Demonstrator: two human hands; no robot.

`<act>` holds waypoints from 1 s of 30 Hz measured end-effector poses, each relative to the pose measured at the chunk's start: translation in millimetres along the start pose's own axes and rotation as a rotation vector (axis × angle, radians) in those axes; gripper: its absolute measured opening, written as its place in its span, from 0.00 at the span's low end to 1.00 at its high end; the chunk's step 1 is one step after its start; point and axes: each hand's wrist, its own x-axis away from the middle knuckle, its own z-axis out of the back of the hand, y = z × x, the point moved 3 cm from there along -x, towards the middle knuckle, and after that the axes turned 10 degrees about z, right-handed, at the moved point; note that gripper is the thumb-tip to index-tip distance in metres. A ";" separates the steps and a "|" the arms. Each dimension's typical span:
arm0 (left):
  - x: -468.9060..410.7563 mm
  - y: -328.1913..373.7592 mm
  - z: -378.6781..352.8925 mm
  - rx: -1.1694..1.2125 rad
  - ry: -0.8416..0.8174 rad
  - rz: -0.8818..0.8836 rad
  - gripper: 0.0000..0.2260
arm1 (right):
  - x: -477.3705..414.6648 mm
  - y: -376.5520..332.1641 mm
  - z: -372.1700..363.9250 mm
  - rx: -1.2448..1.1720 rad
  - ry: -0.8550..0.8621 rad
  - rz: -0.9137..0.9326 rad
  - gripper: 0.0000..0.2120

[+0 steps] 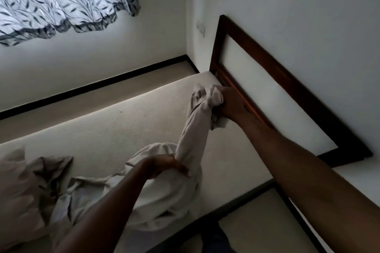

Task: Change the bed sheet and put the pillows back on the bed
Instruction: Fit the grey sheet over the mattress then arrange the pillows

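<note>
Nearest the person, the left hand [170, 165] is curled round the bed sheet [192, 135] where it narrows into a twisted rope. The loose bulk of the cloth is heaped just below that hand on the bare mattress [115, 127]. From there the sheet runs taut to the right hand [231, 102], which is clenched on a crumpled wad of its end, so the two hands are well apart with cloth stretched between them. The sheet looks light, soft and limp: it should sag wherever it is not held, and its heap could drag or snag as it comes off. A full fist on gathered folds seems a surer hold than a pinch at an edge. A pale crumpled mass left of the left hand may be more sheet or a pillow; it cannot be told. Just beyond the right hand stands the dark wooden headboard [257, 51], and farther off hangs a leaf-patterned curtain [61, 0].
</note>
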 end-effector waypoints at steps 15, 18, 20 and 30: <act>-175.9 101.7 28.0 -0.371 0.263 -0.024 0.37 | -58.3 268.9 -55.3 -0.789 0.554 -0.968 0.42; -192.9 118.0 14.7 -0.464 0.274 0.003 0.41 | 34.3 230.0 -159.9 -1.031 0.104 -1.204 0.49; -199.5 127.7 6.0 -0.506 0.252 0.021 0.37 | 69.6 160.9 -194.2 -1.261 -0.327 -1.157 0.41; -213.7 61.4 26.3 -0.250 -0.061 0.079 0.43 | 20.8 122.8 -204.0 -1.055 0.126 -0.876 0.18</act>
